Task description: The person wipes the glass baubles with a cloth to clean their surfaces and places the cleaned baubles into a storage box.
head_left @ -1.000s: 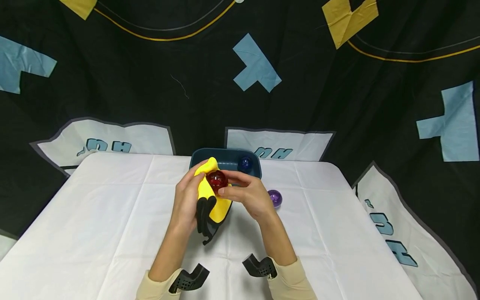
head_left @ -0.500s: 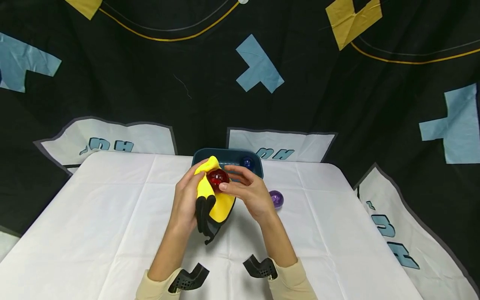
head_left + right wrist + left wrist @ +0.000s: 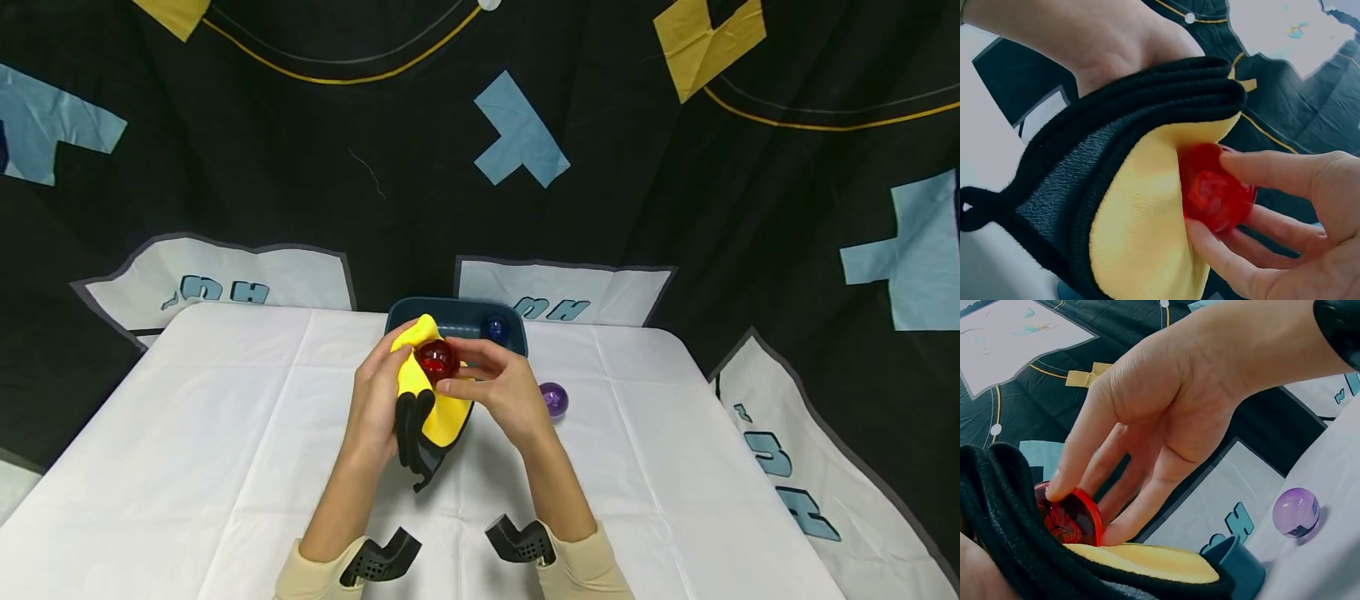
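Note:
My left hand [image 3: 377,392] grips a folded yellow and dark grey cloth [image 3: 1138,215] with black edging and a hanging loop. Against the yellow side sits a clear red ball [image 3: 437,360], partly wrapped by the cloth. The fingers and thumb of my right hand [image 3: 504,385] pinch the ball from the right. In the right wrist view the red ball [image 3: 1216,190] shows between thumb and fingers, its left side tucked into the cloth. Most of my left hand's fingers are hidden behind the cloth there.
Behind the hands stands a dark teal bin [image 3: 450,312] with a dark blue ball [image 3: 495,327] in it. A clear purple ball [image 3: 554,400] lies on the white-covered table [image 3: 225,467], right of my right hand. A black patterned curtain [image 3: 405,225] hangs behind the table.
My right fingers have shifted slightly around the red ball, and the ball has turned a little against the cloth. My left hand keeps its grip on the cloth.

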Motion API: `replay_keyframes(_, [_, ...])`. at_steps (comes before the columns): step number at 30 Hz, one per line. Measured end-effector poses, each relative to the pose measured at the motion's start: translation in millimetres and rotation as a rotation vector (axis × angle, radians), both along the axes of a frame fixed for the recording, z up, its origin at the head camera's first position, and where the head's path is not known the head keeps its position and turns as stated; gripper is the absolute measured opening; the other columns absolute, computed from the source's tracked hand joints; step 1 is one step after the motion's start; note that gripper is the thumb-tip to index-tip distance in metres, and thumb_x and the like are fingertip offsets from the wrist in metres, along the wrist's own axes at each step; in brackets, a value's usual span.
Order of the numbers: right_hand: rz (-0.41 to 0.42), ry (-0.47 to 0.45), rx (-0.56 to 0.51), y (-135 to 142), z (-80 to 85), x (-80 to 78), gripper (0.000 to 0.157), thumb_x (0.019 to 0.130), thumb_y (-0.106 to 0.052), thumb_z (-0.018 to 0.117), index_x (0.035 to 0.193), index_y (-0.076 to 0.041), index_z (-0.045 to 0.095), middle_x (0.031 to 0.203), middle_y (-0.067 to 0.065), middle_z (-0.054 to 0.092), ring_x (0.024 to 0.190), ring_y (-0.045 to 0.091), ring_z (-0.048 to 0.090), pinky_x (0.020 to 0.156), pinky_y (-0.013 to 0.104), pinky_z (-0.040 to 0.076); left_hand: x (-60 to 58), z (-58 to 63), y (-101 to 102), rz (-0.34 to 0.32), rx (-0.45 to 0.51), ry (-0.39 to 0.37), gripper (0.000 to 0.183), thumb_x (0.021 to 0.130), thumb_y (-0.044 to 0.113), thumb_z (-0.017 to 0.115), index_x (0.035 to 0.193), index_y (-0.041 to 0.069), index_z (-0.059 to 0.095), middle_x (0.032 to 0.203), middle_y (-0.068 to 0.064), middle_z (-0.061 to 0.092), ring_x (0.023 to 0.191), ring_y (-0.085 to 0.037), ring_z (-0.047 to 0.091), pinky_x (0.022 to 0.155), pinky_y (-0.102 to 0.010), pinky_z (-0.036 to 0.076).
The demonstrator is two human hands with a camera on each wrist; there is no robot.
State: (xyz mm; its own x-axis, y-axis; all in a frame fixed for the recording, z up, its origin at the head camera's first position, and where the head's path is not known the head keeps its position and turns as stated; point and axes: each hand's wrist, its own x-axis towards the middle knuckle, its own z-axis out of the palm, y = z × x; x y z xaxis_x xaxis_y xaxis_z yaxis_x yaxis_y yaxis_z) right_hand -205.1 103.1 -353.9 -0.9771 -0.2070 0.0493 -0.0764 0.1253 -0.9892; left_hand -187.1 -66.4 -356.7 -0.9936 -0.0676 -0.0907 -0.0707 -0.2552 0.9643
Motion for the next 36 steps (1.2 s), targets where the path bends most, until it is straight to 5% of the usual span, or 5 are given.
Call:
replay_keyframes(8, [0.009, -0.104, -0.050, 4.3, -4.0, -6.4, 0.048, 0.084, -0.024, 0.083, 0.128, -0.008, 0.069, 0.116, 0.014, 0.073, 0.096, 0.026, 0.076, 0.092, 0.039, 0.059, 0.9, -0.5, 0.3, -0.001, -0.006, 0.021, 0.037, 0.107, 0.029, 0.043, 0.142, 0.029, 0.056, 0.144, -0.002, 0.049, 0.127, -0.025, 0.047, 0.099, -0.030, 0.052])
replay_keyframes(14, [-0.049, -0.013, -0.036, 0.1, -0.7, -3.1, 0.046, 0.085, -0.015, 0.083, 0.129, -0.014, 0.068, 0.129, 0.009, 0.067, 0.110, 0.027, 0.070, 0.096, 0.041, 0.057, 1.1, -1.4, 0.8, -0.004, 0.005, 0.023, 0.037, 0.107, 0.030, 0.043, 0.142, 0.028, 0.057, 0.144, -0.001, 0.049, 0.127, -0.024, 0.047, 0.101, -0.028, 0.051])
replay_keyframes(25, [0.040, -0.021, -0.035, 3.3, 3.0, -1.3, 0.055, 0.077, -0.002, 0.085, 0.128, -0.018, 0.070, 0.134, 0.005, 0.065, 0.118, 0.029, 0.066, 0.093, 0.040, 0.059, 1.7, -0.9, 0.5, 0.001, 0.000, -0.005, 0.037, 0.107, 0.031, 0.044, 0.142, 0.029, 0.056, 0.145, -0.001, 0.048, 0.129, -0.024, 0.045, 0.099, -0.029, 0.053])
replay_keyframes(36, [0.041, -0.110, -0.031, 4.3, -1.0, -4.1, 0.044, 0.090, -0.024, 0.078, 0.127, -0.004, 0.067, 0.112, 0.017, 0.075, 0.091, 0.028, 0.076, 0.092, 0.040, 0.059, 4.0, 3.4, 1.5, -0.009, -0.026, 0.032, 0.037, 0.107, 0.029, 0.043, 0.142, 0.028, 0.056, 0.144, -0.001, 0.049, 0.127, -0.024, 0.047, 0.099, -0.029, 0.052])
